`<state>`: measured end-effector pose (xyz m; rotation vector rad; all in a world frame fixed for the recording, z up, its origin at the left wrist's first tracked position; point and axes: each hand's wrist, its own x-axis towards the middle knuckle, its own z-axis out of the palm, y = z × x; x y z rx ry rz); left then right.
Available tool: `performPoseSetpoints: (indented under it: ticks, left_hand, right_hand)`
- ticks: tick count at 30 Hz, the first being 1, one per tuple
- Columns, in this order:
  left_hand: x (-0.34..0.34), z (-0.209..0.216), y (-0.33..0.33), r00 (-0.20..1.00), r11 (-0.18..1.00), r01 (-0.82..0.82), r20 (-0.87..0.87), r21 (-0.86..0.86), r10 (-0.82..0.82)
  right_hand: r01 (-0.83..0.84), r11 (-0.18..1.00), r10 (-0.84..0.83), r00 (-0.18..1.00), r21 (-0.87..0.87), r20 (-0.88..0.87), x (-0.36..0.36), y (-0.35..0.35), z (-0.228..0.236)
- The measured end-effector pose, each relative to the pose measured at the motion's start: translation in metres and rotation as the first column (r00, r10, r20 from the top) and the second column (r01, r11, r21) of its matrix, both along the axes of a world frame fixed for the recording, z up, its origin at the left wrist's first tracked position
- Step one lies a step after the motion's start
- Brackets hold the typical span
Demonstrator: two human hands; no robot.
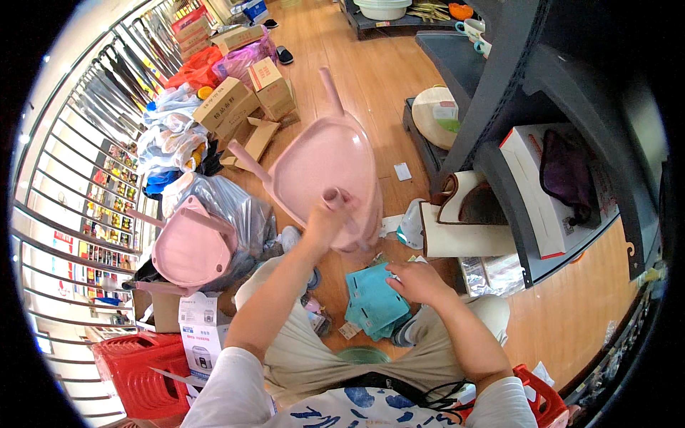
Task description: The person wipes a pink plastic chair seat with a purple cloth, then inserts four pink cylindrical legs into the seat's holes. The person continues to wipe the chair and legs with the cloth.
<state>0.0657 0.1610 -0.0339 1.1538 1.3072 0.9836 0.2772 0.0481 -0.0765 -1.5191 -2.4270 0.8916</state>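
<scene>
An upturned pink plastic stool (pixel 321 157) stands in front of me on the wooden floor, its legs pointing up. My left hand (pixel 327 222) is closed around its nearest leg, whose hollow round end shows above my fist. Between my knees lies a loose pile of teal cards (pixel 371 299). At the pile's right edge, my right hand (pixel 419 282) pinches a teal card between thumb and fingers; how many are in the grip is hidden. A second pink stool (pixel 193 250), also legs up, rests to the left against a grey plastic bag (pixel 246 217).
Cardboard boxes (pixel 228 107) and bags crowd the far left, beside a black railing (pixel 71 242). Red plastic stools (pixel 143 371) and a white printed box (pixel 202 332) stand near left. On the right is a dark shelf (pixel 492 107); a white label (pixel 402 171) lies on the floor.
</scene>
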Motion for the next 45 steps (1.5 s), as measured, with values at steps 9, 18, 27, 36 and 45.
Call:
performPoseSetpoints:
  ticks: [9, 18, 27, 36, 45]
  left_hand:
    - [0.043, -0.017, -0.087, 0.970, 0.964, 0.245, -0.030, 0.101, -0.243]
    - [0.038, -0.029, -0.068, 0.926, 0.832, 0.264, -0.371, 0.488, -0.076]
    - [-0.005, 0.010, -0.029, 0.978, 0.963, 0.206, -0.006, 0.174, -0.208]
    - [-0.007, -0.025, -0.022, 0.934, 0.927, 0.318, -0.234, 0.199, -0.270]
    - [-0.013, -0.027, -0.040, 0.929, 0.948, 0.307, -0.240, 0.082, -0.280]
  right_hand:
    - [0.065, 0.997, -0.069, 0.994, -0.043, -0.083, 0.004, 0.000, 0.001]
    - [0.165, 0.986, -0.162, 0.962, -0.004, -0.219, -0.006, 0.001, 0.002]
    - [0.281, 0.956, -0.293, 0.909, -0.082, -0.295, -0.002, 0.009, 0.002]
    - [0.277, 0.960, -0.277, 0.939, -0.029, -0.204, 0.006, 0.001, 0.000]
    - [0.233, 0.972, -0.223, 0.962, 0.043, -0.157, 0.007, 0.001, -0.007]
